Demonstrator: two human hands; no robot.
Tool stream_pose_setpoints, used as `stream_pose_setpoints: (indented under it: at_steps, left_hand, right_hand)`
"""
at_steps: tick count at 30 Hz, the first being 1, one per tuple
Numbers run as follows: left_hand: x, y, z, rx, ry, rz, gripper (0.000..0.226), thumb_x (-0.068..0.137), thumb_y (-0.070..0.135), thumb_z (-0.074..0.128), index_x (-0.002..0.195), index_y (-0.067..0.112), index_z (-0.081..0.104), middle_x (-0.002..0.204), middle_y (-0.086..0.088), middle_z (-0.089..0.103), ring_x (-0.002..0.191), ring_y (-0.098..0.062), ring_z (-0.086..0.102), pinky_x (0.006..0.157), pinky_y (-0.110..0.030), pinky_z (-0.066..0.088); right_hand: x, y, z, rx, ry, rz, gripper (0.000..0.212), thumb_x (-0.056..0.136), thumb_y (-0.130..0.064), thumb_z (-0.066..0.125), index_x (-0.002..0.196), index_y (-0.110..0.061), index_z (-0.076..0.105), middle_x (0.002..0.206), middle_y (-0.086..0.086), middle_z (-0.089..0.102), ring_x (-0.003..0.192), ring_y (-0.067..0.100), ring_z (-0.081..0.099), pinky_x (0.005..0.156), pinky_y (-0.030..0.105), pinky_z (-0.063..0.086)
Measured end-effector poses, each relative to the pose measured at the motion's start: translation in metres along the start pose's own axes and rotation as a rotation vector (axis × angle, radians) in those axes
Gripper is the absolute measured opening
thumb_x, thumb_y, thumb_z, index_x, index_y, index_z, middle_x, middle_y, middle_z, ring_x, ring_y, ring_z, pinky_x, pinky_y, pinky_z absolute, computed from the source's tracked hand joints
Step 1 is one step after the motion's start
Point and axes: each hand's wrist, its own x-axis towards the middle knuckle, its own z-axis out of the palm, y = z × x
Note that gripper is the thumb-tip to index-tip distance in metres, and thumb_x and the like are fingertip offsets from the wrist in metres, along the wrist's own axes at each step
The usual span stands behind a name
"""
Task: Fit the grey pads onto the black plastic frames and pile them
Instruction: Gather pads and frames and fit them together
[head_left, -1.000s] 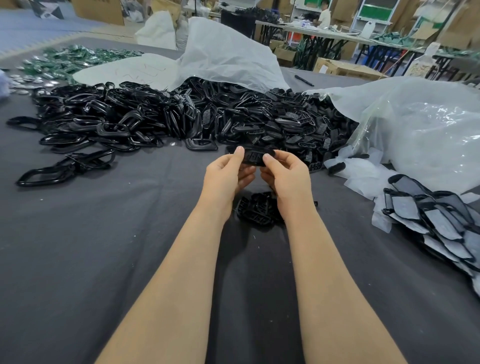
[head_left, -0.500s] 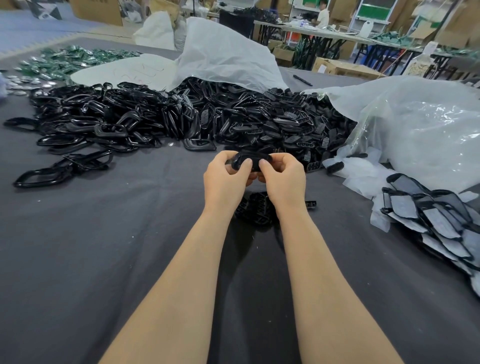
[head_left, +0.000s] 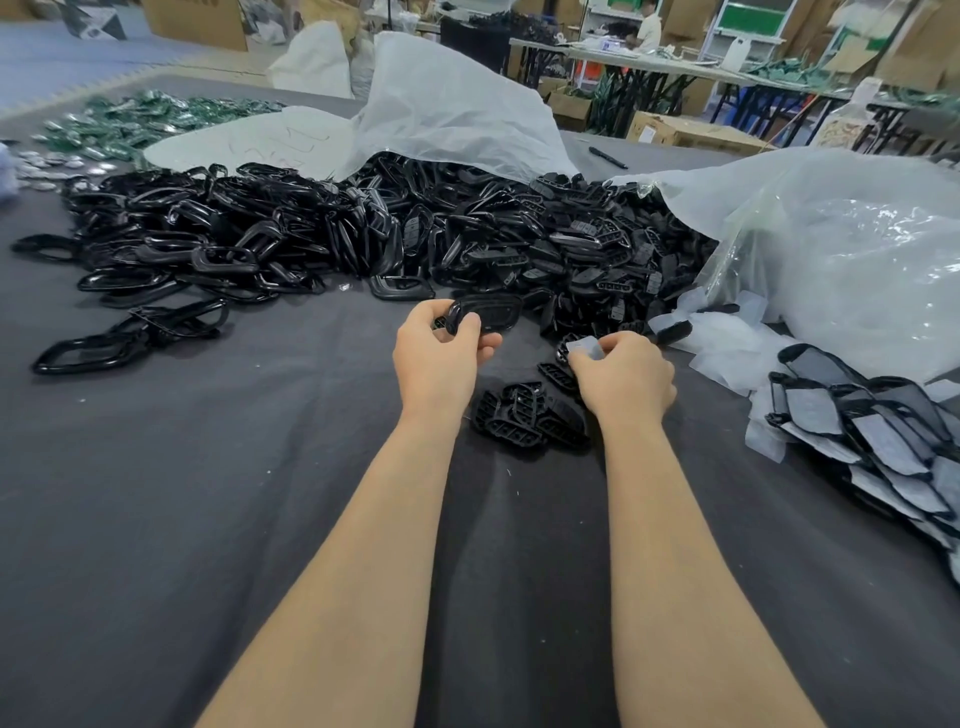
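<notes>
Both grips have parted since half a second ago, when they met on one black piece: the right grip (head_left: 621, 382) has swung out to the right and down, while the left grip (head_left: 441, 348) stays up near the heap. The left grip's fingers curl round the left end of a black frame (head_left: 488, 314), held just above the desk (head_left: 156, 519). The right grip pinches a pale grey pad (head_left: 584, 347) at its fingertips, low over a few loose black grids (head_left: 558, 374). A small clump of grids (head_left: 530, 415) lies on the desk between the two forearms.

Behind the grips a big heap (head_left: 363, 234) of black frames and grids spills onto the desk from the open mouth of a white sack (head_left: 457, 114). To the right lies a clear bag (head_left: 831, 249), crumpled; I cannot tell what is in it. White paper scraps (head_left: 727, 348) sit at its near edge. At the right edge of the desk, frames already fitted with grey pads lie in an overlapping pile (head_left: 883, 431). Green pieces (head_left: 145, 119) are spread at the far left, and a pen (head_left: 608, 157) lies beyond the sack.
</notes>
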Motion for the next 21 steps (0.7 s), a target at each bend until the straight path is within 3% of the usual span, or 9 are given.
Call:
stream_pose_setpoints:
  at_steps: [4,7,10,12,14,17,21]
  left_hand:
    - [0.0,0.001,0.0,0.01,0.001,-0.005,0.027,0.096,0.006,0.056,0.086,0.03,0.049,0.075,0.004,0.067,0.066,-0.005,0.07,0.061,-0.016,0.055]
    - [0.001,0.002,0.0,0.007,-0.005,-0.006,0.027,0.096,0.006,0.055,0.087,0.03,0.048,0.078,0.003,0.066,0.065,-0.005,0.07,0.06,-0.014,0.053]
    - [0.0,0.002,0.0,0.007,-0.008,-0.005,0.026,0.096,0.006,0.055,0.087,0.029,0.048,0.078,0.002,0.066,0.065,-0.005,0.07,0.06,-0.014,0.053]
    - [-0.001,0.002,0.0,0.007,-0.007,-0.005,0.027,0.096,0.006,0.055,0.086,0.03,0.047,0.079,0.003,0.065,0.064,-0.004,0.07,0.059,-0.014,0.053]
    - [-0.001,0.002,0.001,0.008,-0.005,-0.002,0.028,0.096,0.006,0.055,0.085,0.031,0.047,0.078,0.003,0.064,0.064,-0.004,0.07,0.059,-0.014,0.053]
    - [0.0,0.002,0.001,0.013,-0.006,-0.006,0.029,0.096,0.006,0.055,0.084,0.031,0.047,0.078,0.003,0.065,0.063,-0.003,0.069,0.061,-0.016,0.055]
    - [0.001,0.001,0.001,0.008,-0.007,-0.006,0.027,0.096,0.006,0.054,0.085,0.03,0.047,0.08,0.0,0.065,0.062,-0.004,0.069,0.064,-0.019,0.057]
  right_hand:
    - [-0.001,-0.002,-0.001,0.012,-0.026,-0.019,0.027,0.094,-0.029,0.057,0.118,-0.019,0.059,0.121,0.006,0.061,0.12,0.03,0.047,0.097,0.039,0.034]
    - [-0.003,-0.003,-0.001,0.058,0.002,-0.052,0.014,0.095,-0.02,0.051,0.101,-0.019,0.063,0.103,0.004,0.064,0.107,0.027,0.054,0.09,0.037,0.035]
    - [-0.004,-0.001,-0.003,0.158,0.067,-0.098,0.03,0.094,-0.011,0.045,0.064,-0.016,0.046,0.067,-0.001,0.049,0.076,0.023,0.048,0.07,0.031,0.037]
    - [-0.005,-0.001,-0.005,0.259,0.092,-0.109,0.039,0.093,-0.009,0.045,0.056,-0.015,0.031,0.056,-0.002,0.034,0.059,0.016,0.034,0.053,0.028,0.027]
    - [-0.005,-0.004,-0.007,0.465,0.048,-0.099,0.036,0.092,-0.012,0.048,0.058,-0.007,0.037,0.057,-0.001,0.03,0.056,0.013,0.026,0.052,0.023,0.024]
    - [-0.004,-0.01,-0.01,0.819,-0.048,-0.036,0.028,0.094,-0.016,0.056,0.086,0.01,0.061,0.073,0.004,0.037,0.065,0.013,0.031,0.066,0.028,0.031]
    - [-0.007,-0.016,-0.008,0.977,-0.182,-0.065,0.014,0.093,-0.013,0.06,0.084,-0.02,0.067,0.064,-0.009,0.055,0.057,0.003,0.046,0.054,0.016,0.04]
